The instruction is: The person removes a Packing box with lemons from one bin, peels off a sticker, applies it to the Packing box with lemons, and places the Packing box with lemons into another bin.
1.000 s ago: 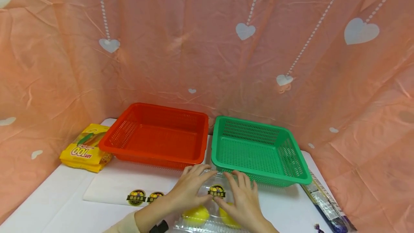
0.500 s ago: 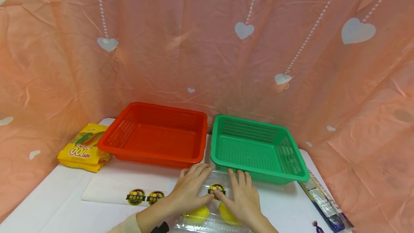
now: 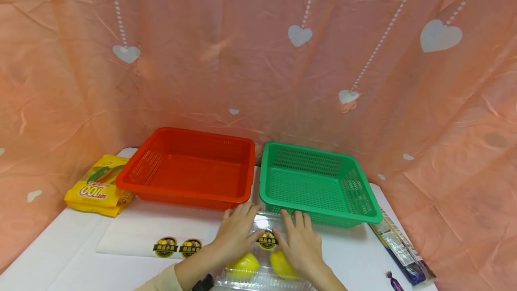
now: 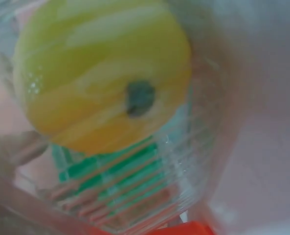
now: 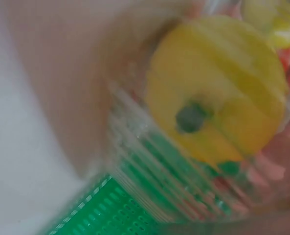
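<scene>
A clear plastic clamshell box (image 3: 262, 259) sits at the table's front in the head view, yellow fruit (image 3: 246, 264) inside it. A round black-and-gold fruit sticker (image 3: 267, 240) is on its lid. My left hand (image 3: 236, 233) lies along the box's left side, fingers spread toward its far edge, thumb at the sticker. Opposite it, my right hand (image 3: 300, 241) lies along the right side with fingers extended. Close up in the left wrist view, one yellow fruit (image 4: 100, 73) shows through ridged plastic; another yellow fruit (image 5: 213, 88) fills the right wrist view.
Behind the box stand a red basket (image 3: 194, 169) and a green basket (image 3: 315, 187). A white sheet (image 3: 129, 232) with two more stickers (image 3: 177, 247) lies left. At far left is a yellow snack bag (image 3: 97, 185); at right lie flat wrappers (image 3: 400, 246) and a purple-wrapped candy (image 3: 393, 281).
My right thumb has moved up from the lower edge of the sticker to its right side, leaving more of the sticker showing. The head view has shifted slightly; box and baskets stay put.
</scene>
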`<state>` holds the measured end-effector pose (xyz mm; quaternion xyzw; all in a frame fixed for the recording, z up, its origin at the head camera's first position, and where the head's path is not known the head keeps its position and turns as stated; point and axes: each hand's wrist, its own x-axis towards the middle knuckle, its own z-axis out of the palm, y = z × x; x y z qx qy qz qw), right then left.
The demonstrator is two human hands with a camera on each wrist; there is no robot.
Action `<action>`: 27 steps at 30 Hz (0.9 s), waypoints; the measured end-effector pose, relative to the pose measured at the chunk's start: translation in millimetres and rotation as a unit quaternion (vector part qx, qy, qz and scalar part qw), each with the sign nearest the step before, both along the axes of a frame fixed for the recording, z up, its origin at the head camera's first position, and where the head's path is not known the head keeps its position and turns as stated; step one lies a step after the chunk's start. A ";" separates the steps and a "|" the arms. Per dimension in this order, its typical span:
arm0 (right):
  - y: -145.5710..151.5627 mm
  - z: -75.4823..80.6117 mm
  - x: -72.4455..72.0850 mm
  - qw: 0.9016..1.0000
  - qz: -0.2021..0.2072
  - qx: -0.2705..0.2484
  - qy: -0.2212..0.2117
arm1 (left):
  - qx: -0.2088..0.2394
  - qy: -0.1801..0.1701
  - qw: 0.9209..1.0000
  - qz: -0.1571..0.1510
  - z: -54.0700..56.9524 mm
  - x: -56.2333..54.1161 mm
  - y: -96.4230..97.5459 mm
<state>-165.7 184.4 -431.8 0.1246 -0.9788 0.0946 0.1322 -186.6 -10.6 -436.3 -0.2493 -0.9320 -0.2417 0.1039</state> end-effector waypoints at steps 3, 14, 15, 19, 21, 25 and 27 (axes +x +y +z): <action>-0.5 1.3 -2.9 1.000 -0.008 -0.005 0.000 | 0.004 0.008 1.000 -0.007 0.9 -1.2 -1.1; -3.3 2.3 -8.0 0.999 -0.038 0.015 0.000 | 0.049 -0.017 0.998 -0.038 -0.2 -1.9 -6.6; -3.7 2.9 -7.7 0.999 -0.038 0.019 -0.001 | 0.052 -0.021 0.998 -0.040 -0.5 -1.3 -7.0; -4.4 4.4 -7.8 0.999 -0.039 0.025 -0.004 | 0.054 -0.033 0.997 -0.043 -2.3 0.0 -8.1; -4.1 5.7 -8.0 0.999 -0.036 0.026 -0.004 | 0.051 -0.033 0.997 -0.044 -2.6 0.0 -8.5; -0.8 9.0 -7.3 1.000 -0.021 0.018 -0.007 | 0.047 -0.032 0.997 -0.048 -2.2 -1.0 -9.3; 1.9 10.9 -6.0 1.000 -0.011 0.007 -0.016 | 0.052 -0.036 0.997 -0.053 -1.3 -1.2 -10.3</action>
